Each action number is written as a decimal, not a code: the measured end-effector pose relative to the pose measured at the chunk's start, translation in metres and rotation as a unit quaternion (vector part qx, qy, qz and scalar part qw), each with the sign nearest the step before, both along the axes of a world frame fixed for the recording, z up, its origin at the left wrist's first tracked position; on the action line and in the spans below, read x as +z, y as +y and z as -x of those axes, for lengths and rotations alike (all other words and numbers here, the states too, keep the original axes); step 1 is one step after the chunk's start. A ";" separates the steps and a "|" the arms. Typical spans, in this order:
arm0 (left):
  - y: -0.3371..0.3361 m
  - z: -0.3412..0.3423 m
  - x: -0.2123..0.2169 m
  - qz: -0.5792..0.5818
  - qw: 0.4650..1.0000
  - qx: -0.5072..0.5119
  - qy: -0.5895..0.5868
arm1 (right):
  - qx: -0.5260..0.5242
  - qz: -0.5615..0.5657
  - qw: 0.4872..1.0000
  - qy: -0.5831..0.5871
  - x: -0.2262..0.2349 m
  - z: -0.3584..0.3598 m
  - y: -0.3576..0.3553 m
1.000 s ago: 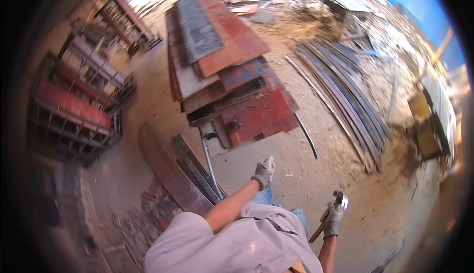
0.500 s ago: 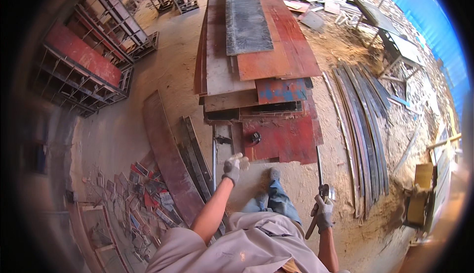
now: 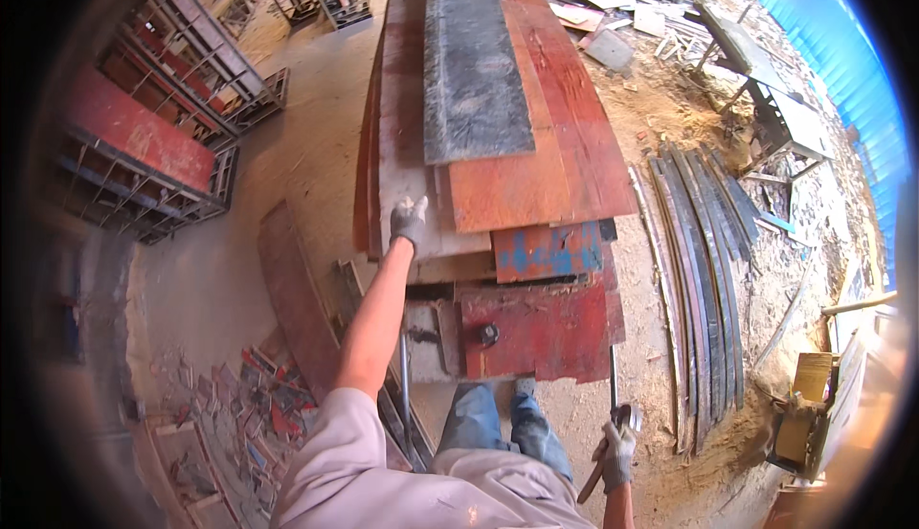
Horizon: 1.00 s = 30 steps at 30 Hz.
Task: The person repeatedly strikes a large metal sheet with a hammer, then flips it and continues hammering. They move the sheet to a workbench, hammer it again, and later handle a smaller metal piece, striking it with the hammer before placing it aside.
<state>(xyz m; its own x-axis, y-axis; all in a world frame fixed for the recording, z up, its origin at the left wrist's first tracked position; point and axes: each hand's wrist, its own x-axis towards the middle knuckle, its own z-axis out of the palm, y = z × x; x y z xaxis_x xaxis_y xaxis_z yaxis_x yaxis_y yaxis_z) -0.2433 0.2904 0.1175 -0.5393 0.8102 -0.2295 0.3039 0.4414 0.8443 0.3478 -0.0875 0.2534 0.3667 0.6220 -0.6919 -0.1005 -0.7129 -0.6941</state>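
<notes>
Head view | worker's left hand (image 3: 409,224) half-curled at pale board (image 3: 399,146), ten o'clock; cannot tell whether it grips | right hand (image 3: 620,452) closed around hammer (image 3: 626,419), five o'clock | panel stack (image 3: 512,184), twelve o'clock

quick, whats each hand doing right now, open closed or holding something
Left hand: over the pale board; open or closed cannot be told.
Right hand: closed, holding a hammer.

Bright daylight — dark, blurred rim
</notes>
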 end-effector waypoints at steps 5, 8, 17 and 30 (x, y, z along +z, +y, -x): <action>0.153 0.051 -0.007 0.033 0.998 0.050 -0.024 | -0.035 0.066 0.995 -0.069 -0.002 0.018 -0.016; 0.173 0.053 -0.001 0.073 0.978 0.070 -0.183 | 0.399 -0.142 0.774 -0.471 -0.022 0.014 -0.049; 0.164 0.059 0.050 0.051 0.974 -0.005 -0.219 | -0.050 0.068 0.994 -0.063 0.008 0.065 0.025; -0.269 -0.119 0.063 0.129 0.918 -0.085 -0.366 | 0.043 -0.063 0.995 0.058 0.022 0.093 0.123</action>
